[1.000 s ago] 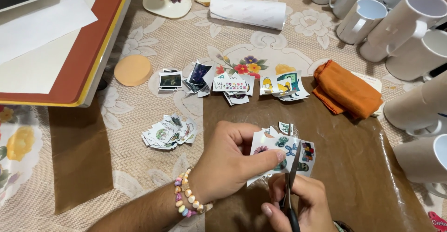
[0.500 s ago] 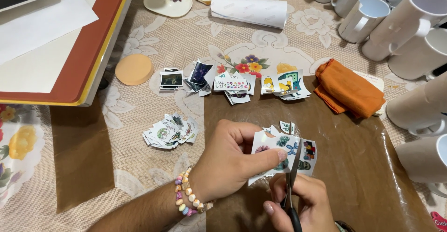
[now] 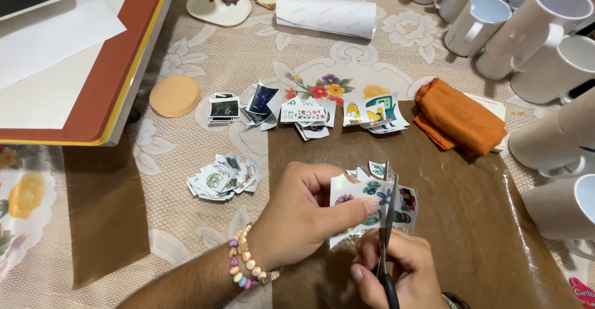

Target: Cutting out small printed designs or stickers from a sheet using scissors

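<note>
Lower centre: left hand (image 3: pixel 297 219) pinching white printed sticker sheet (image 3: pixel 365 200), right hand (image 3: pixel 396 272) gripping black-handled scissors (image 3: pixel 385 234); risk of blades straying into prints or thumb.

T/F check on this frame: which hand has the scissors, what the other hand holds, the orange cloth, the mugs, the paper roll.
1. The right hand holds the scissors. True.
2. The left hand is empty. False: it pinches a printed sheet of small pictures.
3. The orange cloth lies folded near the white mugs. True.
4. The mugs are to the person's left. False: they stand on the right.
5. The white paper roll stands upright. False: it lies on its side.
</note>
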